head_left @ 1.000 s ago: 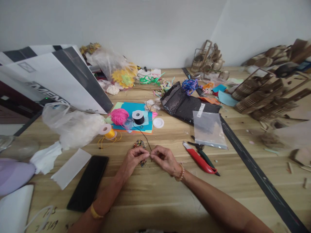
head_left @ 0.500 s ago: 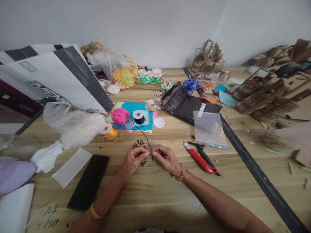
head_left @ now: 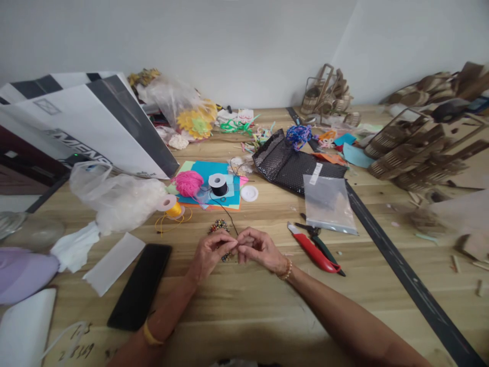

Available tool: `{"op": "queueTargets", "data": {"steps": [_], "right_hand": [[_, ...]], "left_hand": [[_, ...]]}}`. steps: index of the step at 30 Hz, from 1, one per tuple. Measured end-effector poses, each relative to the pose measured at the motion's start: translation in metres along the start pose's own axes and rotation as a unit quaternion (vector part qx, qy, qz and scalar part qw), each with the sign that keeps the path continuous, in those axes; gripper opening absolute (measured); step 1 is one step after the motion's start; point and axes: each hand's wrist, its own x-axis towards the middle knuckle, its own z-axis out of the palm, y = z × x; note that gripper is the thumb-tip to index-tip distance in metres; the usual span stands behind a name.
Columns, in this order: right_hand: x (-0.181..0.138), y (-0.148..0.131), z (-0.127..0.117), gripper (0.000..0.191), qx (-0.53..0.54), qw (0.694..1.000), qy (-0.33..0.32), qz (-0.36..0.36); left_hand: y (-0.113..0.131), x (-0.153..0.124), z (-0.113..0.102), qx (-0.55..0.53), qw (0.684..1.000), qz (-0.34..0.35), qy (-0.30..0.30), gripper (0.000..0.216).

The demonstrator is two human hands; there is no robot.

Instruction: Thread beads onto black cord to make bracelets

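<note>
My left hand (head_left: 214,252) and my right hand (head_left: 260,248) meet fingertip to fingertip over the wooden table, both pinched closed. A thin black cord (head_left: 231,218) runs from the black spool (head_left: 218,186) down into my right fingers. Whatever my left thumb and forefinger pinch is too small to make out. Just behind and partly under my left hand lies a heap of small multicoloured beads (head_left: 219,225). The spool stands on blue paper (head_left: 202,168), beside a pink ball of yarn (head_left: 189,183).
Left of my hands lie a black phone (head_left: 139,286), white paper and a yellow thread spool (head_left: 170,205). To the right are a red-handled cutter (head_left: 315,252), dark pliers and a clear plastic bag (head_left: 330,204). A large paper bag (head_left: 95,127) stands at the back left.
My right hand has moved slightly left, closing the small gap so that its fingertips meet my left ones. The cord's end, visible before, is now hidden between the fingers.
</note>
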Motion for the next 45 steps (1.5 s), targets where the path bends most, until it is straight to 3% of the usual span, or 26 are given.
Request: {"op": "queueTargets", "data": {"steps": [13, 20, 29, 36, 45], "right_hand": [[0.003, 0.003, -0.003, 0.030, -0.080, 0.996, 0.042, 0.000], [0.004, 0.002, -0.003, 0.030, -0.039, 0.999, 0.022, 0.012], [0.005, 0.004, -0.007, 0.029, -0.104, 0.980, 0.163, -0.038], [0.007, 0.010, -0.010, 0.029, -0.117, 0.963, 0.233, -0.063], [0.006, 0.011, -0.006, 0.026, -0.126, 0.972, 0.195, -0.044]], "left_hand": [[-0.008, 0.003, -0.002, 0.011, 1.000, 0.006, 0.028, 0.015], [-0.012, 0.003, -0.004, 0.045, 0.998, 0.006, 0.031, 0.014], [-0.021, 0.005, -0.019, 0.164, 0.985, 0.012, 0.054, 0.015], [-0.022, 0.007, -0.027, 0.281, 0.958, 0.055, 0.031, 0.011], [-0.026, 0.004, -0.018, 0.441, 0.891, 0.107, 0.024, 0.007]]}}
